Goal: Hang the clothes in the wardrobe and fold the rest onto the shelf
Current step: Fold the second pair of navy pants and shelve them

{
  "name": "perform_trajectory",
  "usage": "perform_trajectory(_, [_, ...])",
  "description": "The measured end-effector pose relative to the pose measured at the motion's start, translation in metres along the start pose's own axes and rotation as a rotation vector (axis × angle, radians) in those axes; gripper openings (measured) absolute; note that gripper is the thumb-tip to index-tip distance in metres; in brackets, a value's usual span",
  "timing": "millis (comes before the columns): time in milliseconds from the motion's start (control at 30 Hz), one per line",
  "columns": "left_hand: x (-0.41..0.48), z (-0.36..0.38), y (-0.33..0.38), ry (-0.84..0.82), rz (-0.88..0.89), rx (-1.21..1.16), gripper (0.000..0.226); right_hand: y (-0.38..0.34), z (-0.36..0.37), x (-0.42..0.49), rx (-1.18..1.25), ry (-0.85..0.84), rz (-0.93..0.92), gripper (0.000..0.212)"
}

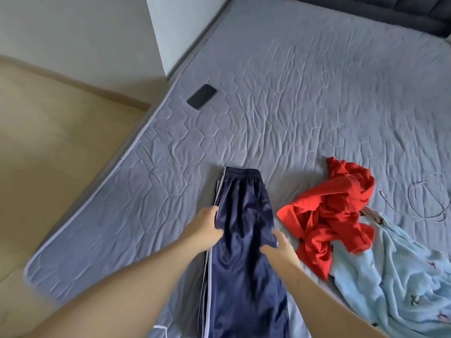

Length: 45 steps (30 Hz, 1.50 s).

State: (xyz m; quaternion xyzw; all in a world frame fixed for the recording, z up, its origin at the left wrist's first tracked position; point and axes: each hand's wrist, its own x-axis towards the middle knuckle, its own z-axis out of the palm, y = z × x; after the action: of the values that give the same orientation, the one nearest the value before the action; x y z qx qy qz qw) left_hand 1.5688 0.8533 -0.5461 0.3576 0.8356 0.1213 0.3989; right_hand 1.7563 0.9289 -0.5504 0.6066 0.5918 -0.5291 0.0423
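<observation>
Mount: on your head, wide-angle.
Facing: you looked forward and down across the mattress (317, 106), headboard (378, 18) at top right.
Nearness: close; your left hand (206, 230) and right hand (280, 250) sat low-centre on navy trousers (244, 203).

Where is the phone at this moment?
Head view, upper left: the phone lies flat on the grey mattress near its left edge, well beyond the navy pants.
</observation>
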Motion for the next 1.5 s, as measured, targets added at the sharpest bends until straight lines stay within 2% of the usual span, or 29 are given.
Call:
perform_trajectory(200, [-0.014, 0.066, -0.021, -0.075, 0.143, 0.143, 0.053, 0.050, 0.032, 0.007, -0.228, -0.101, -0.010, 0.064])
perform_trajectory(400, [-0.015, 0.147, -0.050, -0.299, 0.145, 0.215, 0.048, 0.118, 0.054, 0.010, -0.343, -0.243, 0.023, 0.063])
perform_trajectory(533, [-0.018, 0.192, -0.067, -0.448, 0.171, 0.285, 0.045, 0.161, 0.067, 0.018, -0.519, -0.377, 0.001, 0.066])
perform_trajectory(600, [-0.023, 0.209, -0.077, -0.483, 0.206, 0.354, 0.057, 0.177, 0.073, 0.021, -0.656, -0.443, -0.039, 0.072])
perform_trajectory(767, [-0.033, 0.235, -0.098, -0.567, 0.315, 0.700, 0.114, 0.208, 0.079, 0.023, -0.992, -0.574, -0.146, 0.100])
perform_trajectory(833, [-0.036, 0.242, -0.107, -0.554, 0.342, 0.794, 0.123, 0.216, 0.081, 0.024, -1.063, -0.581, -0.173, 0.106])
perform_trajectory(900, [-0.040, 0.250, -0.113, -0.487, 0.365, 0.869, 0.118, 0.223, 0.084, 0.023, -1.128, -0.557, -0.198, 0.108])
perform_trajectory(967, [-0.041, 0.257, -0.115, -0.416, 0.375, 0.892, 0.103, 0.230, 0.089, 0.021, -1.175, -0.481, -0.232, 0.103])
perform_trajectory(1100, [-0.040, 0.261, -0.112, -0.378, 0.349, 0.827, 0.073, 0.238, 0.096, 0.018, -1.163, -0.344, -0.286, 0.083])
perform_trajectory(1233, [-0.047, 0.257, -0.100, -0.402, 0.304, 0.773, 0.053, 0.230, 0.096, 0.013, -1.080, -0.335, -0.273, 0.059])
perform_trajectory(1333, [-0.047, 0.242, -0.089, -0.510, 0.264, 0.737, 0.042, 0.210, 0.088, 0.011, -1.051, -0.446, -0.150, 0.052])
perform_trajectory(1433, [-0.045, 0.227, -0.081, -0.703, 0.074, 0.588, 0.039, 0.187, 0.075, 0.004, -1.076, -0.631, -0.078, 0.050])
perform_trajectory(1500, [-0.053, 0.218, -0.075, -0.817, -0.037, 0.584, 0.035, 0.175, 0.067, -0.008, -1.044, -0.755, -0.047, 0.044])
